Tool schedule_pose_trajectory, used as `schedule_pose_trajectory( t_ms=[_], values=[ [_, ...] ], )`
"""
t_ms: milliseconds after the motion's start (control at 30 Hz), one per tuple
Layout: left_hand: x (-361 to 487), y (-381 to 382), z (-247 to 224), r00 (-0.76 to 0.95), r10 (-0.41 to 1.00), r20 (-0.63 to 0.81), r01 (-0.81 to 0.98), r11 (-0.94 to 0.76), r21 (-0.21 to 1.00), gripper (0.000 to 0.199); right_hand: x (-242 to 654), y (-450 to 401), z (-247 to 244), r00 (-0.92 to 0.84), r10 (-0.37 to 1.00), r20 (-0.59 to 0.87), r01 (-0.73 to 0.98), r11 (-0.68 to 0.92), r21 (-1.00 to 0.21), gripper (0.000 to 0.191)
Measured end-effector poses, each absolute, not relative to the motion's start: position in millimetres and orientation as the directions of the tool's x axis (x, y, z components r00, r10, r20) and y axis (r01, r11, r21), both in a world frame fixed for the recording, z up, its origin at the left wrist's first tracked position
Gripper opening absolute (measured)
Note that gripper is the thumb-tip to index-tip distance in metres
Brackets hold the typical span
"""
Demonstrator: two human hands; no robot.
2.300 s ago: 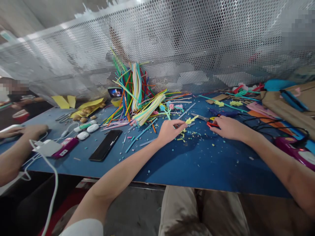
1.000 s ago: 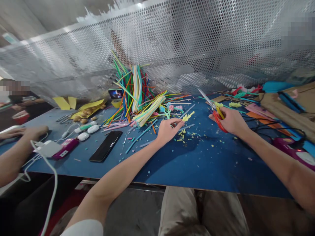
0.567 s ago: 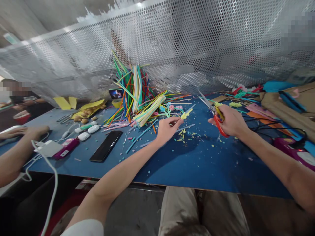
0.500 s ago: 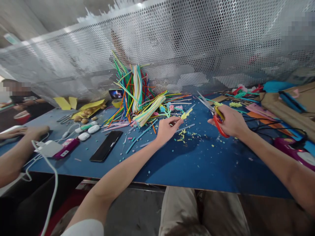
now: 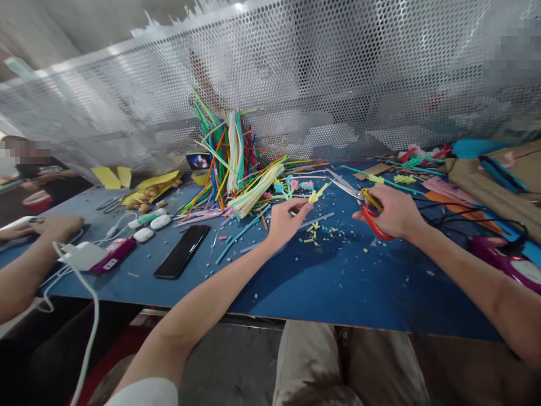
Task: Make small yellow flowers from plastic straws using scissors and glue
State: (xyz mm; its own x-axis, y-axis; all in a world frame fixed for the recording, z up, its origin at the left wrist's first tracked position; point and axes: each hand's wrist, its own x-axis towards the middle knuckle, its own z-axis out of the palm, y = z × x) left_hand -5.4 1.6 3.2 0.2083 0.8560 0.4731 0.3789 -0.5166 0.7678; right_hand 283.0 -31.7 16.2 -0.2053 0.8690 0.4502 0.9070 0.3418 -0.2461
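Note:
Between its thumb and fingertips, my left hand [image 5: 288, 221] pinches a small yellow pipe-cleaner piece [image 5: 316, 194], whose free end points up and to the right. My right hand [image 5: 391, 210] is wrapped round the red and yellow handles of a pair of scissors [image 5: 346, 186]. The blades are parted and point left, towards the yellow piece, but look apart from it. Yellow and blue-green clippings [image 5: 315, 232] are strewn on the blue table [image 5: 304, 287] below. Just behind my left hand are small pink and blue pipe-cleaner flowers [image 5: 291, 185].
A large heap of coloured pipe cleaners [image 5: 234, 163] leans at the back against a perforated metal screen [image 5: 338, 84]. On the left lie a black phone [image 5: 182, 251], white earbud cases [image 5: 144, 234] and a purple power strip [image 5: 114, 254]. Another person's arm [image 5: 54, 237] rests at far left. Cardboard [image 5: 477, 175] stands right.
My right hand has brought the scissors slightly left and turned the blades lower, nearer the yellow piece. The left hand has shifted only a little.

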Motion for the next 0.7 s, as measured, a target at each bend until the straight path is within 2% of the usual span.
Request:
schedule_pose_trajectory(
  t_ms=[300,700],
  values=[
    [-4.0,0.8,2.3,0.159,0.867,0.472,0.358,-0.496,0.791,0.032,281.8,-32.8,13.4,-0.268,0.849,0.456,0.91,0.379,-0.171,0.045],
    [-4.3,-1.5,3.3,0.168,0.863,0.477,0.343,-0.505,0.792,0.035,279.0,-33.6,11.8,-0.277,0.832,0.48,0.936,0.348,-0.063,0.052]
  ],
)
